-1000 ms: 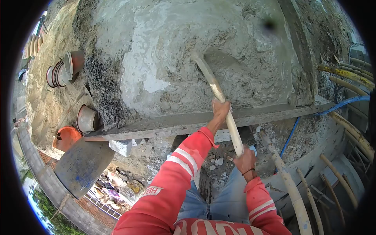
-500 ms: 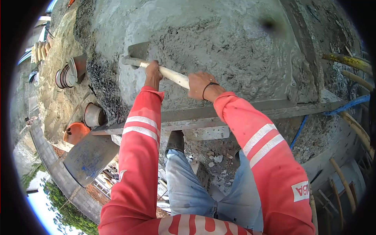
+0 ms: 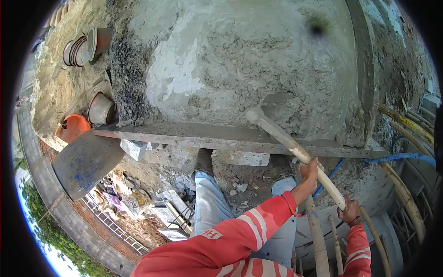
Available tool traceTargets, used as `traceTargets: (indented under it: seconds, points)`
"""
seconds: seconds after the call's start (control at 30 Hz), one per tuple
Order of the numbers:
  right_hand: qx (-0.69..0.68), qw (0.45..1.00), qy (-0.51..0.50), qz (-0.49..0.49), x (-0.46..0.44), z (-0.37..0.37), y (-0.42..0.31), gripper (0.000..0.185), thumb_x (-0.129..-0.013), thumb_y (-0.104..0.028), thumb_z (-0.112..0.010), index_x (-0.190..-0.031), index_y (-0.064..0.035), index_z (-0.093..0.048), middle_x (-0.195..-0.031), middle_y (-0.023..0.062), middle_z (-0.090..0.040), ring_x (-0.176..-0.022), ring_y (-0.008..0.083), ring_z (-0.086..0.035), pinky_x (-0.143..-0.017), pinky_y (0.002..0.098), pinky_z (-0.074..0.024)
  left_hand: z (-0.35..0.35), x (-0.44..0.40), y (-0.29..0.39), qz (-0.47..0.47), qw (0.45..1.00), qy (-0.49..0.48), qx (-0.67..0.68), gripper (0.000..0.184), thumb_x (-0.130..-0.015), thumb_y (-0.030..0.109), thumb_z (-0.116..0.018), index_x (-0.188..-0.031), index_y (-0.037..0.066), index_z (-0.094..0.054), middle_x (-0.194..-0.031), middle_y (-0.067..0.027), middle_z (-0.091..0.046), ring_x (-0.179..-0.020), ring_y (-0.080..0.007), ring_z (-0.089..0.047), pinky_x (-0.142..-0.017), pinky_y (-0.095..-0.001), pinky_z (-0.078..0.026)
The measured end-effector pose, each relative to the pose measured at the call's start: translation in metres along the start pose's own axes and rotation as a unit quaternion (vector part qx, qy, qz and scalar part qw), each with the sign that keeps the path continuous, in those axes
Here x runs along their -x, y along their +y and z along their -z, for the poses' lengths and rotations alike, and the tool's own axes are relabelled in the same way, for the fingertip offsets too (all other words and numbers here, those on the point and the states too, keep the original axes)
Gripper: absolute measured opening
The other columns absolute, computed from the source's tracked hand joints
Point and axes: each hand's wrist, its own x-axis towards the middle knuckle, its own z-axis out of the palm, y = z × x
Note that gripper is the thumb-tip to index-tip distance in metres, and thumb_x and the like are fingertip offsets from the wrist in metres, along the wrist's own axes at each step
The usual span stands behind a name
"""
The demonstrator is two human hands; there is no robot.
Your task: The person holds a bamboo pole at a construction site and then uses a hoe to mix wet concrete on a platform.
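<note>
My left hand is closed round the wooden handle of a hoe, partway along it. Lower down, my right hand is wrapped round the handle near its end. The handle slants from the mixing bed down to the right, crossing over the board edge. At its far end the hoe's blade rests in wet grey mortar, its lower part apparently sunk in or hidden. Coarse, lumpy mix lies around the blade, with smoother, wetter mix farther left.
To the left are a grey bucket, an orange bucket, stacked buckets on sand and a stained drum. Bamboo poles and a blue strap are at right. Rubble lies by my legs.
Both hands have swung right and nearer my body, still on the handle. The hoe's blade has moved from the left of the mortar rightward and closer to the board edge.
</note>
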Motion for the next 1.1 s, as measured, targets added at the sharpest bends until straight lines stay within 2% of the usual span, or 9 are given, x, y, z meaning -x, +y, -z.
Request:
traceTargets:
  seconds: [0.2,0.33,0.43,0.47,0.7,0.8,0.87,0.9,1.1]
  points:
    - [-0.032,0.993,0.071,0.089,-0.118,-0.043,-0.202,0.043,-0.064,-0.020,-0.074,-0.099,-0.0068,-0.054,-0.066,0.0187,-0.063,-0.062,0.0400,-0.064,-0.060,0.0503,-0.0516,0.088,0.006,0.223,-0.229,0.973,-0.022,0.009,0.026,-0.079,-0.006,-0.055,-0.101,0.003,-0.045,-0.066,-0.0073,-0.051,-0.051,-0.0181,-0.053,-0.046,-0.0319,-0.045]
    - [-0.153,0.966,0.068,0.198,-0.262,-0.060,-0.455,0.045,-0.072,-0.021,-0.071,-0.111,-0.0051,-0.054,-0.074,0.0226,-0.066,-0.070,0.0438,-0.064,-0.067,0.0509,-0.0515,0.177,-0.053,0.483,-0.502,0.824,0.207,-0.161,0.023,-0.078,0.004,-0.061,-0.095,-0.004,-0.048,-0.066,-0.0109,-0.055,-0.051,-0.0210,-0.056,-0.048,-0.0365,-0.047]
    - [-0.213,0.953,0.014,0.214,-0.312,-0.064,-0.587,0.042,-0.073,-0.019,-0.070,-0.109,-0.0010,-0.059,-0.083,0.0257,-0.067,-0.081,0.0455,-0.064,-0.073,0.0512,-0.0531,0.257,-0.105,0.608,-0.520,0.721,0.346,-0.299,0.029,-0.077,0.013,-0.065,-0.089,-0.010,-0.052,-0.066,-0.0145,-0.060,-0.054,-0.0245,-0.061,-0.050,-0.0408,-0.049]
    - [-0.224,0.952,-0.011,0.208,-0.315,-0.072,-0.607,0.042,-0.072,-0.018,-0.069,-0.109,-0.0009,-0.059,-0.088,0.0254,-0.067,-0.086,0.0451,-0.064,-0.077,0.0505,-0.0528,0.264,-0.091,0.616,-0.425,0.772,0.341,-0.327,0.051,-0.075,0.021,-0.068,-0.108,-0.013,-0.049,-0.097,-0.0275,-0.063,-0.078,-0.0361,-0.068,-0.069,-0.0445,-0.055]
    - [-0.106,0.980,-0.131,0.110,-0.262,-0.072,-0.506,0.039,-0.072,-0.022,-0.069,-0.103,0.0018,-0.061,-0.096,0.0269,-0.067,-0.093,0.0431,-0.065,-0.083,0.0491,-0.0520,0.286,-0.186,0.472,-0.171,0.851,0.349,-0.353,0.055,-0.074,0.019,-0.068,-0.117,-0.010,-0.052,-0.118,-0.0280,-0.060,-0.111,-0.0369,-0.061,-0.094,-0.0414,-0.050]
    - [-0.054,0.981,-0.109,0.149,-0.247,-0.044,-0.448,0.043,-0.072,-0.023,-0.070,-0.106,0.0010,-0.059,-0.094,0.0266,-0.067,-0.091,0.0430,-0.065,-0.082,0.0494,-0.0521,0.253,-0.170,0.419,-0.218,0.854,0.344,-0.324,0.053,-0.074,0.020,-0.069,-0.114,-0.010,-0.055,-0.111,-0.0274,-0.064,-0.101,-0.0374,-0.065,-0.088,-0.0413,-0.052]
    - [-0.067,0.980,-0.119,0.144,-0.222,-0.010,-0.411,0.043,-0.072,-0.022,-0.069,-0.107,0.0018,-0.059,-0.095,0.0272,-0.067,-0.091,0.0440,-0.065,-0.083,0.0498,-0.0520,0.227,-0.141,0.398,-0.249,0.839,0.298,-0.381,0.031,-0.076,0.015,-0.062,-0.092,-0.012,-0.062,-0.073,-0.0163,-0.067,-0.058,-0.0263,-0.067,-0.055,-0.0400,-0.055]
    - [-0.075,0.979,-0.125,0.146,-0.214,0.008,-0.392,0.043,-0.073,-0.021,-0.068,-0.108,0.0025,-0.058,-0.096,0.0279,-0.066,-0.091,0.0450,-0.065,-0.083,0.0502,-0.0520,0.219,-0.145,0.384,-0.251,0.838,0.293,-0.385,0.031,-0.076,0.015,-0.062,-0.092,-0.012,-0.062,-0.073,-0.0163,-0.067,-0.058,-0.0263,-0.067,-0.055,-0.0400,-0.055]
    - [0.039,0.991,-0.081,0.103,-0.140,0.056,-0.162,0.039,-0.071,-0.021,-0.070,-0.105,-0.0048,-0.057,-0.079,0.0243,-0.066,-0.079,0.0456,-0.064,-0.074,0.0532,-0.0518,0.106,-0.133,0.202,-0.166,0.974,0.096,0.121,0.007,-0.084,0.010,-0.053,-0.086,0.003,-0.052,-0.066,-0.0074,-0.050,-0.054,-0.0224,-0.051,-0.052,-0.0378,-0.049]
